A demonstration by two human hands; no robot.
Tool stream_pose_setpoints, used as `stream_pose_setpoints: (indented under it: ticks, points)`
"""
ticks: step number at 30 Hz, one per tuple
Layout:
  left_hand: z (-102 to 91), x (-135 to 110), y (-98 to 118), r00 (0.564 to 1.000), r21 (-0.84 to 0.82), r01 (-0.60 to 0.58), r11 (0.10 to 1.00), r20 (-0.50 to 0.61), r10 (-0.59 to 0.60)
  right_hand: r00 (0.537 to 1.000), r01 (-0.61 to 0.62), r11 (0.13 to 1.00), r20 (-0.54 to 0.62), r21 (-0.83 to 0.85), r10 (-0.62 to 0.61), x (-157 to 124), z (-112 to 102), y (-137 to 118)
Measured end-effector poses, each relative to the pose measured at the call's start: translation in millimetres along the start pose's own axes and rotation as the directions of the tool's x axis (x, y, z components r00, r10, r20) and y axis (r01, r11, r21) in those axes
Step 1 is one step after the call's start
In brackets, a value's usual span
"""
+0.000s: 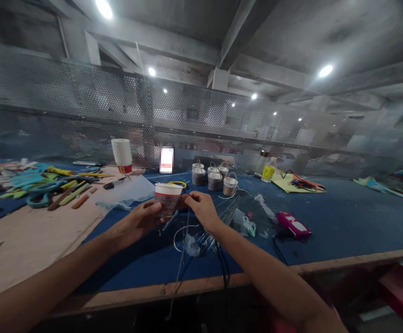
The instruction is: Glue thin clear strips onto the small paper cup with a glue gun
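A paper cup (168, 200) with a white rim and a red band is wrapped in dark brown-grey strands around its body. My left hand (147, 217) is closed around its left side and underside, holding it upright above the table. At the cup's right side, my right hand (201, 208) pinches a thin grey cord (183, 252), which hangs down past the table's front edge. Beneath and right of the hands lies a bundle of thin strands (222, 226). Several small wrapped cups with loop handles, one of them a handled cup (230, 186), stand farther back.
A stack of white paper cups (122, 155) stands at the back left, near a lit phone (166, 160). Scissors (43, 192) and several tools lie left. To the right are a yellow-labelled bottle (269, 170) and a magenta pouch (294, 225). A perforated metal screen (187, 115) rises behind.
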State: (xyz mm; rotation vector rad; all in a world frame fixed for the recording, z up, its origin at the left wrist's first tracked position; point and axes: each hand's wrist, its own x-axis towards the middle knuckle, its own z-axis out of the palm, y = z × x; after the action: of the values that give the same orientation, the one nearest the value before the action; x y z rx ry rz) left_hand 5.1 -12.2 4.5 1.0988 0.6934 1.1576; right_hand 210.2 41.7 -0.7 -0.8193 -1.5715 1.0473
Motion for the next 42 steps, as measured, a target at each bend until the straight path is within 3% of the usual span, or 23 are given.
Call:
stream_pose_setpoints:
  ticks: [4,10,17,42]
  points:
    - [-1.1,0,0,1.0,0.009,0.013,1.0,0.021,-0.014,1.0,0.008,1.0,-0.008,-0.009,-0.008,1,-1,2]
    - [-8.6,5,-7,0.994,0.062,0.027,0.998,-0.11,-0.02,1.0,0.016,0.999,-0.025,-0.033,-0.016,2,-4,7]
    - [-10.6,7,-8,0.992,0.077,0.04,0.996,-0.124,-0.03,0.999,0.023,0.999,-0.036,-0.048,-0.025,2,-3,10]
    - [-1.7,1,0,0.998,0.054,0.066,0.996,-0.014,-0.065,1.0,0.015,0.998,-0.018,0.054,-0.014,2,-2,7]
